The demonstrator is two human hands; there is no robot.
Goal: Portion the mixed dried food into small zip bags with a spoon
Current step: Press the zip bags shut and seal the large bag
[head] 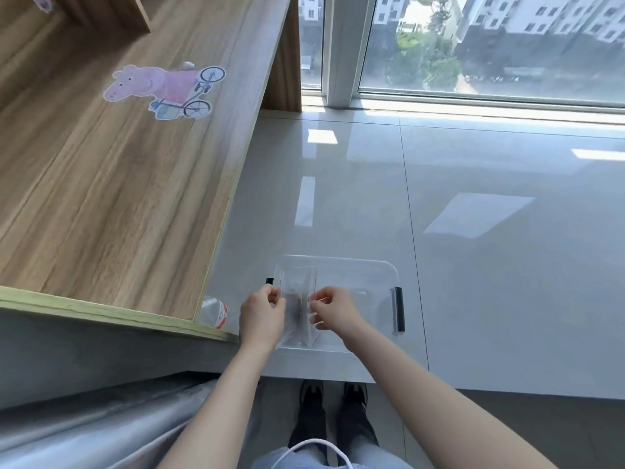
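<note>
Both hands, left hand (262, 313) and right hand (333, 311), pinched the zip bag (297, 299) mouth; opening wanted even pulls outward over the clear box (372, 275) beneath.

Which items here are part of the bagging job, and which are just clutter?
In play:
- small zip bag, pinched by left hand and right hand
- clear plastic bin with black handles under the bag

Lying about:
- plastic bottle by the wooden shelf
- cartoon pig sticker
- white cable

No spoon visible.
</note>
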